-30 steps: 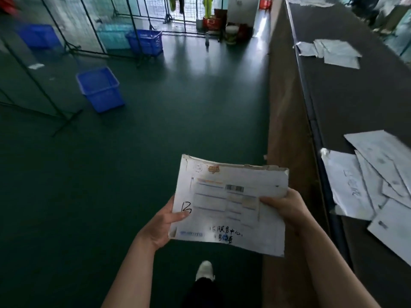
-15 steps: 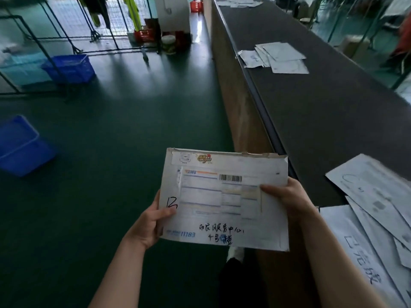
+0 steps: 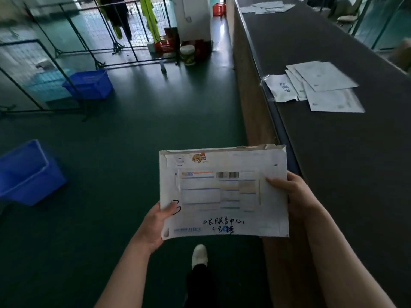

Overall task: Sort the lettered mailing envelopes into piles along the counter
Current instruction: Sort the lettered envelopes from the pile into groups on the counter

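Since half a second ago the pile nearest on the counter point(image 3: 333, 152) has gone out of view, and the middle pile of envelopes point(image 3: 315, 85) now lies ahead on the right, nearer the camera than before; the stack of envelopes point(image 3: 224, 192) remains held in front of the body.

Two hands hold that stack, one at each side. The left hand point(image 3: 155, 223) grips the lower left edge, thumb laid over a handwritten black letter on the face. The right hand point(image 3: 291, 196) grips the right edge, thumb on top. The hands are apart, the stack spanning between them, over the green floor point(image 3: 124, 174) just beside the counter's front edge.

The top envelope is white and worn, its upper edge torn and curled. It bears a printed shipping label with a barcode, an orange logo near the top and black handwritten characters near the bottom.

Two piles lie on the counter: the middle pile of several white envelopes fanned loosely, and a far pile point(image 3: 264, 7) at the far end. Two blue baskets stand on the floor, one point(image 3: 29, 172) near the left and another point(image 3: 89, 83) farther off by a wire rack. One white shoe point(image 3: 199, 255) shows below the stack.
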